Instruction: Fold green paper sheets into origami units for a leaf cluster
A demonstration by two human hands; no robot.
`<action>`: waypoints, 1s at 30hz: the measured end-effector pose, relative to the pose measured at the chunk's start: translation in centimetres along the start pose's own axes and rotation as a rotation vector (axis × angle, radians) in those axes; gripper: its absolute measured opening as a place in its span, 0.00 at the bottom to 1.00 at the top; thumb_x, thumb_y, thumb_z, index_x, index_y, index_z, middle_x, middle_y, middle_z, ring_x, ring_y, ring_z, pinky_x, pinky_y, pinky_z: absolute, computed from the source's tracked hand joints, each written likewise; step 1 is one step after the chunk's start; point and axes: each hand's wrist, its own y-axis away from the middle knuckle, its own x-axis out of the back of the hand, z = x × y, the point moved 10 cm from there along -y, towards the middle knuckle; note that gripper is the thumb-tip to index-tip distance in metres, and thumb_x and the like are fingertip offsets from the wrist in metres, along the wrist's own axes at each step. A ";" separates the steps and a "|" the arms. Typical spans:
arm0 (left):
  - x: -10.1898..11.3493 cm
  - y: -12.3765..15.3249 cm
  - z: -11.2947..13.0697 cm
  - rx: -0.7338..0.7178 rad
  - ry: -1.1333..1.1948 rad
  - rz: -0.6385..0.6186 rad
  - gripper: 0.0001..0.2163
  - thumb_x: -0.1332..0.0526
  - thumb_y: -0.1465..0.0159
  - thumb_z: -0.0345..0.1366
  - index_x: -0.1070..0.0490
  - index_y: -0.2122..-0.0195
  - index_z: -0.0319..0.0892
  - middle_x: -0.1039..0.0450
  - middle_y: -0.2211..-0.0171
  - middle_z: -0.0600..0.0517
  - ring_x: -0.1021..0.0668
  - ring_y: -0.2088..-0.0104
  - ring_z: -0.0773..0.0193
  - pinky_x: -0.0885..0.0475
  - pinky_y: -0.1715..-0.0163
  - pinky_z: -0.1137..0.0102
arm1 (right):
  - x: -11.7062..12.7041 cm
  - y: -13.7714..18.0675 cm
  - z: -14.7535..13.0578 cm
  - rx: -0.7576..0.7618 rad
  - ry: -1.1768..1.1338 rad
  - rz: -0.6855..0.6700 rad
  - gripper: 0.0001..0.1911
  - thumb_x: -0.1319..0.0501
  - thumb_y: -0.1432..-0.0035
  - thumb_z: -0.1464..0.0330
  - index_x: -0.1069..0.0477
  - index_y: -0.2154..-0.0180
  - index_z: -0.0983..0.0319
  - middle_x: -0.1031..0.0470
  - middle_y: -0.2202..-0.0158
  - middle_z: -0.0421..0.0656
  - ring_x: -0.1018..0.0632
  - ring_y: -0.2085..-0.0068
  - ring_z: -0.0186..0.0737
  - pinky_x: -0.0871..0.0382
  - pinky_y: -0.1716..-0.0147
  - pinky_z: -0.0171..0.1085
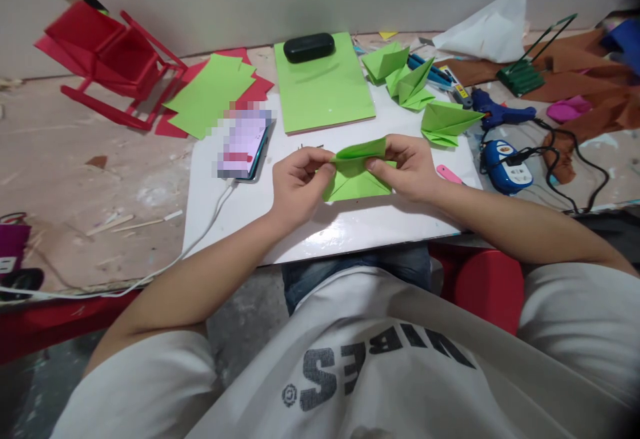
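Worktop: a wide, littered surface [110, 166]; clock read around the folded green sheet [357, 189] between the hands, 12 at the far side.
White board: lies on the worktop [330, 229], beneath both hands and that sheet.
Red model chair: at 10 o'clock [115, 59], well apart from the hands.
Green paper stack: towards 11 [325, 96], a black case [309, 48] on its far end.
Left hand: at 9 [303, 182], touching; thumb and forefinger pinch the sheet's near-left fold with hardly a gap, the other fingers curled in.
Right hand: at 3 [410, 166], touching; thumb pressed on the front, fingers behind the upper edge and partly hidden, paper gripped between.
Held sheet: directly between the hands, long axis roughly 9 to 3, a flap raised along its 12 o'clock side, its right end tipped slightly towards 2; diagonal creases mark the lower layer. Whether its lower edge touches the board, I cannot tell.
Nearer hand: neither, both in contact; the right thumb reaches further towards the sheet's middle.
Finished-looking folds: three green pieces [450, 124] from just past 12 round to 2.
Pink-handled tool: at 3 [450, 174], just beyond the right hand.
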 end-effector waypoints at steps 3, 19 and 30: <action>0.6 0.1 1.3 -0.043 -0.052 0.038 0.13 0.26 0.26 0.52 0.12 0.61 0.49 0.18 0.71 0.52 0.22 0.75 0.64 0.29 0.76 0.66 | -0.1 0.3 -1.2 0.064 -0.002 0.002 0.25 0.18 0.38 0.42 0.12 0.61 0.57 0.12 0.61 0.46 0.15 0.62 0.43 0.16 0.58 0.43; 0.1 0.7 1.4 -0.124 -0.018 -0.072 0.20 0.25 0.26 0.60 0.19 0.52 0.50 0.17 0.63 0.51 0.18 0.70 0.63 0.27 0.74 0.67 | -1.5 1.0 -2.7 0.435 0.525 -0.398 0.15 0.35 0.27 0.52 0.11 0.59 0.49 0.11 0.60 0.45 0.11 0.57 0.46 0.15 0.50 0.49; -0.8 0.3 0.2 0.032 -0.166 -0.180 0.22 0.25 0.26 0.62 0.10 0.55 0.46 0.09 0.63 0.47 0.13 0.68 0.60 0.17 0.67 0.68 | -1.1 0.6 -2.1 0.500 0.569 -0.400 0.16 0.31 0.28 0.48 0.10 0.56 0.48 0.11 0.56 0.45 0.11 0.55 0.50 0.16 0.46 0.56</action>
